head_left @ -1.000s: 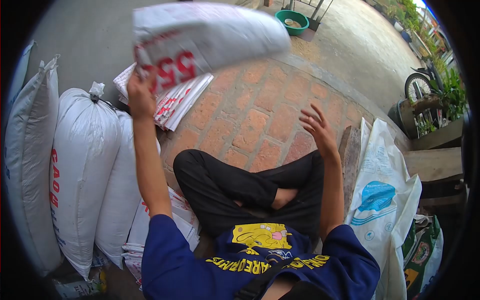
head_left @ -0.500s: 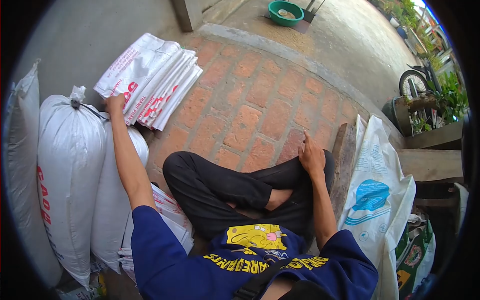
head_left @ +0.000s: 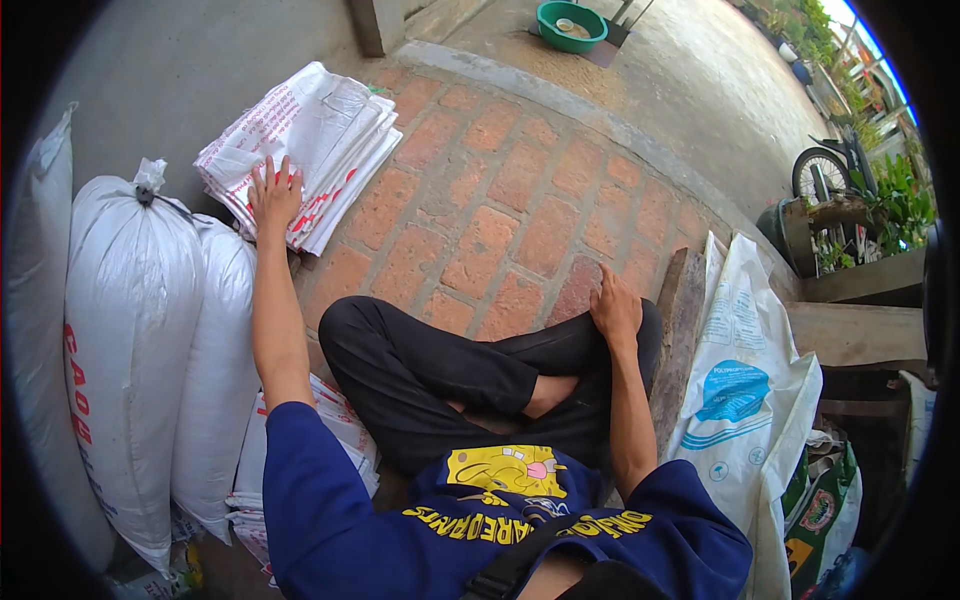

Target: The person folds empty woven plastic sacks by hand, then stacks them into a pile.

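Note:
My left hand (head_left: pixel 275 197) lies with spread fingers on the near part of a stack of folded white sacks (head_left: pixel 330 115) with red print, on the brick floor by the wall. Its palm is down and holds nothing. My right hand (head_left: pixel 615 308) rests by my right knee with the index finger stretched out and the others loosely bent, also holding nothing. My crossed legs in black trousers (head_left: pixel 420 350) lie between the two hands.
Full white sacks (head_left: pixel 135 330) stand along the wall at my left, with more folded sacks (head_left: pixel 335 430) beside my left thigh. A white sack with a blue print (head_left: pixel 735 390) lies at my right over a wooden board (head_left: pixel 680 330). Farther off is a green basin (head_left: pixel 572 28).
My left hand has moved right from the left edge of the sack stack onto its near top, and its fingers have spread. The top sack's flap looks pressed flatter. My right hand has hardly moved.

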Available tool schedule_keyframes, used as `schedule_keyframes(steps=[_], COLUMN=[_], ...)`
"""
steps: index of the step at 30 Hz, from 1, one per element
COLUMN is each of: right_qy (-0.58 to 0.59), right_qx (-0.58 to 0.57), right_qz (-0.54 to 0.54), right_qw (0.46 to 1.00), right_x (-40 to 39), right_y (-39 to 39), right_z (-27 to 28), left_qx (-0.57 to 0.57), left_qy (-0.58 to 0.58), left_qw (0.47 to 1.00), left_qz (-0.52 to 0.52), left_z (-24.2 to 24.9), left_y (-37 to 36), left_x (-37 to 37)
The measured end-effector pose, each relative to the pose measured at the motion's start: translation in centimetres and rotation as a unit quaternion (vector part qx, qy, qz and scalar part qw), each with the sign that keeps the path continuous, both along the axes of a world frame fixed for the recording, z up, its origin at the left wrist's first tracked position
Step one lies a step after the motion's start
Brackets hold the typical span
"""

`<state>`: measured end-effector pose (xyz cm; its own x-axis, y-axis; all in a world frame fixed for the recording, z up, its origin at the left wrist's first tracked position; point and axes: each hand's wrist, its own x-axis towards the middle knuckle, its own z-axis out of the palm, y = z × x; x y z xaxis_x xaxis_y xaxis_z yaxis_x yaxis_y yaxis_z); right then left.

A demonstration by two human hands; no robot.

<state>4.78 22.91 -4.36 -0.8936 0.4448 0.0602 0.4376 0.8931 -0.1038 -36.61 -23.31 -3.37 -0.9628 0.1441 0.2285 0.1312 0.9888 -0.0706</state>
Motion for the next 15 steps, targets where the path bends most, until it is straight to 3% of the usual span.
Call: schedule_keyframes(steps=[3,5,7,8,9,10,11,14,15], right_qy=[-0.021,-0.021,-0.013,-0.011,-0.010,-0.080,-0.152,-0.254,-0.251], right_qx=[0.003,-0.021,0.012,0.041,0.040,0.042,0.044,-0.013,-0.012], right_qz=[-0.013,-0.007,0.001,0.013,0.016,0.010,0.006,0.012,0.016], right_qw=[1.000,1.000,1.000,0.999,0.999,0.996,0.987,0.967,0.968], right_x=[0.0,0.4,0.6,0.6,0.4,0.0,-0.2,-1.8,-2.4], right_y=[0.1,0.4,0.6,0.6,0.7,0.8,0.7,-0.2,-0.5], right_z=[0.3,-0.3,-0.6,-0.9,-1.1,-1.4,-1.6,-1.5,-1.9], left_qx=[0.040,0.046,0.140,0.148,0.271,0.282,0.284,0.298,0.318], left_qy=[0.058,0.192,0.301,0.251,0.168,-0.020,-0.209,-0.213,-0.111], left_qw=[0.997,0.979,0.943,0.957,0.944,0.958,0.936,0.928,0.941], left_qz=[-0.014,0.054,0.026,-0.005,-0.083,-0.042,0.004,0.072,0.024], left_z=[0.5,1.1,1.8,0.6,-0.2,3.3,6.9,5.9,4.3], left_y=[0.2,1.2,3.6,3.6,3.7,5.3,6.7,5.3,4.8], left_x=[0.7,2.7,8.3,10.9,13.7,18.3,22.7,27.5,28.7])
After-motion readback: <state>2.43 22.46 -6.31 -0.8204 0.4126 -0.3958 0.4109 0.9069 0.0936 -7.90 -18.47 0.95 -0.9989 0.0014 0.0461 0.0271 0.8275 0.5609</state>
